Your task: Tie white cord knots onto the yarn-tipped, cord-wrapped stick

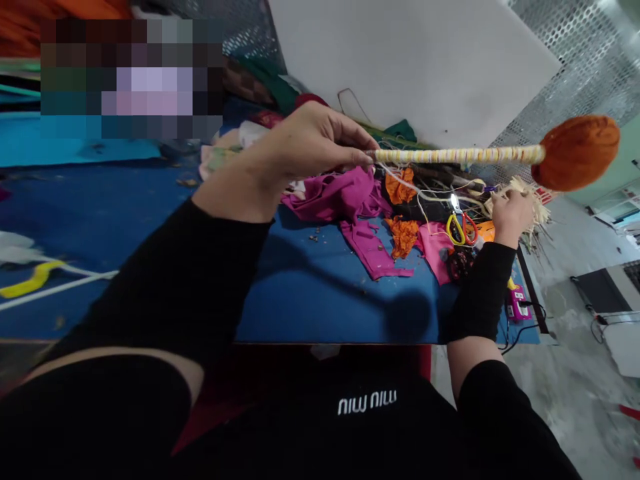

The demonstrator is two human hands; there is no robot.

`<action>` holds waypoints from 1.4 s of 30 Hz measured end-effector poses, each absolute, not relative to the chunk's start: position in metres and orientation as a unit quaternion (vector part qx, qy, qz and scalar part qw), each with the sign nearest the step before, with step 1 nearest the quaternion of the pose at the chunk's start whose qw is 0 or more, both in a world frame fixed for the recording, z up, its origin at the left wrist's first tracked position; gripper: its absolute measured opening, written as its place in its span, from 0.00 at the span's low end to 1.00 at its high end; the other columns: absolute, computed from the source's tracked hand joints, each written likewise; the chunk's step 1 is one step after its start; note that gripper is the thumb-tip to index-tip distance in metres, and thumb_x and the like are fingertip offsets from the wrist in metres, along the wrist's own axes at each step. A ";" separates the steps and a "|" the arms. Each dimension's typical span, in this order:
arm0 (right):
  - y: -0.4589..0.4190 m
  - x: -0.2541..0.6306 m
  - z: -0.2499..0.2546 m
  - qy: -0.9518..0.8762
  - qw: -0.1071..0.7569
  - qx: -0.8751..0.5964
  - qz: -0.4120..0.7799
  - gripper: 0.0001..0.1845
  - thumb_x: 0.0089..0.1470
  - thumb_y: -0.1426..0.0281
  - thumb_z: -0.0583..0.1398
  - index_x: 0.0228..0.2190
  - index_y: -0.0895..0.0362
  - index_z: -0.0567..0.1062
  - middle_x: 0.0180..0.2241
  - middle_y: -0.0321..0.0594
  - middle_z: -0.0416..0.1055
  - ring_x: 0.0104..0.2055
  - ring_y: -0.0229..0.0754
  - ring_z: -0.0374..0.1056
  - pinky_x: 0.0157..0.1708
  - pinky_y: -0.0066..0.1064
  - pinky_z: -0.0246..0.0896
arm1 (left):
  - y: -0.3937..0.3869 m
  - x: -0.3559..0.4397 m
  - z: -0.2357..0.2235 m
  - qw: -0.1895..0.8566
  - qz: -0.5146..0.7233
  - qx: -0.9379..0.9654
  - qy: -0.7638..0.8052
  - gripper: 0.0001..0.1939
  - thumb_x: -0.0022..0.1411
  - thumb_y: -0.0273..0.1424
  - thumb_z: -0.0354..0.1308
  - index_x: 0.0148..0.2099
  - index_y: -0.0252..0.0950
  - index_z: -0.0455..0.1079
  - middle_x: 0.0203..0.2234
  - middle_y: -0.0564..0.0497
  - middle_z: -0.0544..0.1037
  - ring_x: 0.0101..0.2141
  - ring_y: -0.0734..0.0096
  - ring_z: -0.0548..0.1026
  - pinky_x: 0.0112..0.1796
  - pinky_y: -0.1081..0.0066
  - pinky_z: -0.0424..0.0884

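Between the thumb and fingers of my left hand (325, 137) is the bare end of a stick (460, 155) wrapped in pale yellow, striped yarn. It is held level above the table, and a rounded orange fabric ball (577, 153) sits on its far right end. My right hand (514, 212) is at the table's right end, fingers curled in at a bundle of pale straw-like strips (540, 207); what they grip is hidden. Just left of it lie scissors (462, 229) with yellow and red handles. Loose pale yarn (425, 195) trails across the pile below the stick.
The blue table (320, 307) carries magenta cloth (345, 193), orange scraps (403, 237) and pink cloth (435, 250). A pink box (519, 303) with black cables stands at the right edge. Yellow and white strips (35, 279) lie at left. A white board (400, 67) leans behind.
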State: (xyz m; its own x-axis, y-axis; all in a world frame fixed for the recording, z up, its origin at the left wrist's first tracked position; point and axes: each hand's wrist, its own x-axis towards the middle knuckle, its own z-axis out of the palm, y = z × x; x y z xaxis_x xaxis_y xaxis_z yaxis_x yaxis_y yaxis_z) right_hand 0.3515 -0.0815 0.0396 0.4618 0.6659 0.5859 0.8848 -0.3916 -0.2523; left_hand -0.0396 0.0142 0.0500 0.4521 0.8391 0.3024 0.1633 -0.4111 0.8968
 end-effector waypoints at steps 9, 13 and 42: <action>-0.043 0.216 0.010 -0.703 0.475 -0.513 0.130 0.23 0.62 0.49 0.62 0.49 0.51 0.77 0.51 0.42 0.81 0.54 0.45 0.76 0.61 0.42 0.71 | 0.017 -0.005 0.022 0.524 0.400 0.680 0.321 0.08 0.54 0.30 0.69 0.39 0.36 0.84 0.21 0.52 0.77 0.20 0.78 0.66 0.22 0.73 0.58; -0.042 0.177 -0.011 -0.696 0.458 -0.533 0.147 0.20 0.64 0.48 0.61 0.35 0.53 0.74 0.32 0.35 0.75 0.36 0.39 0.70 0.42 0.34 0.72 | 0.026 -0.001 0.009 0.453 0.418 0.726 0.305 0.11 0.61 0.34 0.66 0.42 0.35 0.85 0.27 0.44 0.82 0.24 0.70 0.75 0.27 0.67 0.69; -0.053 0.202 0.007 -0.733 0.339 -0.566 -0.166 0.18 0.72 0.60 0.51 0.34 0.51 0.75 0.34 0.39 0.70 0.38 0.42 0.68 0.41 0.34 0.65 | -0.003 0.023 0.001 0.082 0.355 0.846 0.389 0.15 0.64 0.34 0.59 0.47 0.40 0.86 0.36 0.44 0.87 0.41 0.48 0.84 0.39 0.60 0.73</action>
